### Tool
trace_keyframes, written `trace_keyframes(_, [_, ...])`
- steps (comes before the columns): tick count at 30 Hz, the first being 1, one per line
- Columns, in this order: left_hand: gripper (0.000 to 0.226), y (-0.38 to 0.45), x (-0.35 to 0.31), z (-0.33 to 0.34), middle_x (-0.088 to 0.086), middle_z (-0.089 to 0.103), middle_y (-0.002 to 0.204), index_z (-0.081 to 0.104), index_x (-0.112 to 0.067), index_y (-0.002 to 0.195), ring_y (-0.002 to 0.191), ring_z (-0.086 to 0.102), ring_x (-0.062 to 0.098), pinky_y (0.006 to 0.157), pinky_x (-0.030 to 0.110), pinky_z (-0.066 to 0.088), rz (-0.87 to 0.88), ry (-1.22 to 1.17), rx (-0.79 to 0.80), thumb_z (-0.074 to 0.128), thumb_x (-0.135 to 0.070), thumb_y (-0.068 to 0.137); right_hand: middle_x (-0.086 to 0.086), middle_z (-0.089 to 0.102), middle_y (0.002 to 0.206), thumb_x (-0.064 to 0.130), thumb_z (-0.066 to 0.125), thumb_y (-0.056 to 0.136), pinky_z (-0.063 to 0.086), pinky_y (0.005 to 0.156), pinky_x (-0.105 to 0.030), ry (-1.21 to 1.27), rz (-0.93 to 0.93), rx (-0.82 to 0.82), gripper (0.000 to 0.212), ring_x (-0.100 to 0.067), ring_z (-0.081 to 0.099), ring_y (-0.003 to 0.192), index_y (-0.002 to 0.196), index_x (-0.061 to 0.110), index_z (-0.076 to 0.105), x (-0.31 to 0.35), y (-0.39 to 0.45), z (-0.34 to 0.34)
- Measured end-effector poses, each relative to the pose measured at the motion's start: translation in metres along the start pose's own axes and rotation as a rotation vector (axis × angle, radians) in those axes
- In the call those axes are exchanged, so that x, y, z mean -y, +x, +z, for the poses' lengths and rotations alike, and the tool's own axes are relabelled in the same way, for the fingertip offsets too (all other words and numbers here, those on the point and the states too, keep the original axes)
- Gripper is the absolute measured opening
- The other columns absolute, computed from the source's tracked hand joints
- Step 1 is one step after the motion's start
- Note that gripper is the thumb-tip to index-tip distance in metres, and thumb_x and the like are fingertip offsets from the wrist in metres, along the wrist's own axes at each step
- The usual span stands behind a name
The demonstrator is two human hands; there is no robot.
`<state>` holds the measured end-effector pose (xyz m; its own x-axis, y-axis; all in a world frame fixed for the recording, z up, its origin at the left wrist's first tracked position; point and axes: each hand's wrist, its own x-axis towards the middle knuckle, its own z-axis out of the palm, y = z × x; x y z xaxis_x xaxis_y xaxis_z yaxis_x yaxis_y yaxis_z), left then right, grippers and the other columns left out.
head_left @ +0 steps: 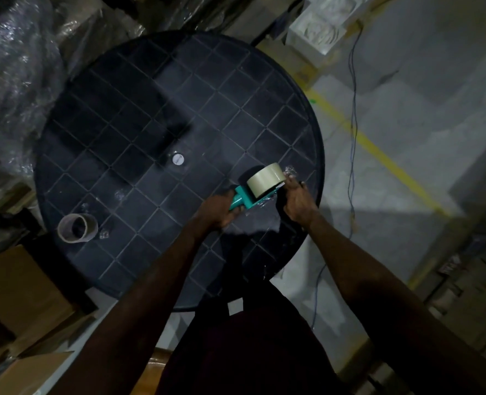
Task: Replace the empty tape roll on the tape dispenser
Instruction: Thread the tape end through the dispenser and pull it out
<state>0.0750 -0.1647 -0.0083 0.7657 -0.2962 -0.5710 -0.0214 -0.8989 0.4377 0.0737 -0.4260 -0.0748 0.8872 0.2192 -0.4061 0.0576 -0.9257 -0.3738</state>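
Far to the left, near the edge of the round dark tabletop (139, 115), the spent core (77, 227) lies on its side, a bare cardboard tube, well apart from both hands. The tabletop itself is moulded plastic with a raised diamond grid and a small pale cap at its centre. Moving right, the left hand (217, 209) is wrapped closed around the teal handle of the dispenser (243, 199), holding it just above the tabletop; the dispenser's long axis runs from that grip up and to the right. The new roll (266, 181), fat, smooth and pale beige, already sits on the dispenser's hub, beyond the handle. Right again, the right hand (299, 199) is at the dispenser's front end, fingers curled close against the roll's right side; whether they pinch the tape's loose end I cannot tell, though crinkled clear film glints just beside them. The right hand is the nearer to the roll, so I judge threading the tape through the front falls to it.
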Motion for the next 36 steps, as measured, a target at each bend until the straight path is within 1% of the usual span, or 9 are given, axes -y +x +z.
trace_keyframes(5, [0.045, -0.007, -0.01, -0.005, 0.015, 0.068, 0.113, 0.045, -0.009, 0.127, 0.098, 0.068, 0.034, 0.077, 0.041, 0.054, 0.093, 0.116, -0.047, 0.051, -0.041, 0.096, -0.016, 0.037, 0.154, 0.03, 0.038, 0.087, 0.024, 0.117, -0.053, -0.019, 0.08, 0.047, 0.056, -0.036, 0.031, 0.143, 0.138, 0.009, 0.049, 0.008, 0.003, 0.003])
trace_keyframes(8, [0.046, -0.012, -0.009, -0.014, 0.015, 0.069, 0.111, 0.045, -0.009, 0.127, 0.097, 0.068, 0.033, 0.078, 0.042, 0.057, 0.079, 0.068, -0.006, 0.051, -0.043, 0.097, -0.015, 0.029, 0.159, 0.02, 0.052, 0.089, 0.021, 0.119, -0.055, -0.031, 0.098, 0.085, 0.059, -0.035, 0.024, 0.147, 0.146, 0.008, 0.04, 0.014, 0.005, 0.0])
trace_keyframes(13, [0.046, -0.025, 0.017, -0.019, 0.022, 0.067, 0.118, 0.049, -0.004, 0.13, 0.105, 0.065, 0.042, 0.085, 0.045, 0.053, 0.028, 0.2, 0.037, 0.051, -0.037, 0.098, -0.006, 0.011, 0.165, 0.029, 0.055, 0.089, 0.019, 0.12, -0.055, -0.048, 0.136, 0.173, 0.079, -0.029, 0.01, 0.152, 0.156, 0.015, 0.016, 0.02, 0.01, -0.006])
trace_keyframes(16, [0.02, -0.034, 0.023, -0.02, 0.03, 0.061, 0.124, 0.062, -0.018, 0.098, 0.114, 0.059, 0.047, 0.076, 0.032, 0.048, -0.037, 0.172, 0.117, 0.047, -0.032, 0.099, -0.009, 0.012, 0.165, 0.041, 0.047, 0.086, 0.023, 0.119, -0.055, -0.04, 0.134, 0.188, 0.083, -0.03, 0.012, 0.152, 0.157, 0.013, 0.014, 0.018, 0.013, -0.01])
trace_keyframes(17, [0.02, -0.036, 0.02, -0.022, 0.03, 0.061, 0.125, 0.063, -0.018, 0.098, 0.114, 0.059, 0.046, 0.074, 0.032, 0.047, -0.068, 0.092, 0.115, 0.048, -0.031, 0.099, -0.009, 0.014, 0.164, 0.045, 0.042, 0.082, 0.024, 0.119, -0.054, -0.027, 0.14, 0.189, 0.084, -0.03, 0.013, 0.151, 0.156, 0.013, 0.016, 0.017, 0.013, -0.01])
trace_keyframes(18, [0.024, -0.035, 0.015, -0.022, 0.027, 0.063, 0.124, 0.061, -0.013, 0.11, 0.112, 0.061, 0.044, 0.077, 0.034, 0.048, -0.086, 0.07, 0.095, 0.05, -0.031, 0.098, -0.01, 0.017, 0.164, 0.044, 0.04, 0.08, 0.025, 0.119, -0.052, -0.005, 0.155, 0.193, 0.084, -0.03, 0.015, 0.151, 0.156, 0.012, 0.02, 0.016, 0.014, -0.01])
trace_keyframes(21, [0.046, -0.04, -0.002, -0.032, 0.019, 0.065, 0.123, 0.048, -0.004, 0.132, 0.109, 0.064, 0.039, 0.089, 0.042, 0.05, -0.069, 0.087, 0.041, 0.053, -0.034, 0.097, -0.012, 0.026, 0.16, 0.024, 0.054, 0.086, 0.027, 0.119, -0.047, 0.057, 0.207, 0.197, 0.07, -0.032, 0.026, 0.147, 0.151, 0.012, 0.032, 0.018, 0.017, -0.01])
trace_keyframes(28, [0.039, -0.046, 0.004, -0.026, 0.025, 0.064, 0.122, 0.052, 0.002, 0.126, 0.105, 0.063, 0.039, 0.076, 0.035, 0.045, -0.049, 0.053, 0.072, 0.047, -0.029, 0.103, -0.009, 0.028, 0.16, 0.02, 0.053, 0.088, 0.029, 0.119, -0.046, 0.035, 0.214, 0.152, 0.065, -0.032, 0.029, 0.146, 0.15, 0.015, 0.034, 0.017, 0.019, -0.003])
trace_keyframes(36, [0.041, -0.053, 0.0, -0.04, 0.021, 0.067, 0.119, 0.055, 0.001, 0.123, 0.105, 0.065, 0.039, 0.085, 0.039, 0.048, 0.007, 0.135, 0.085, 0.056, -0.03, 0.096, -0.008, 0.019, 0.163, 0.019, 0.057, 0.084, 0.024, 0.121, -0.047, 0.069, 0.199, 0.175, 0.079, -0.03, 0.021, 0.149, 0.154, 0.016, 0.023, 0.016, 0.018, -0.008])
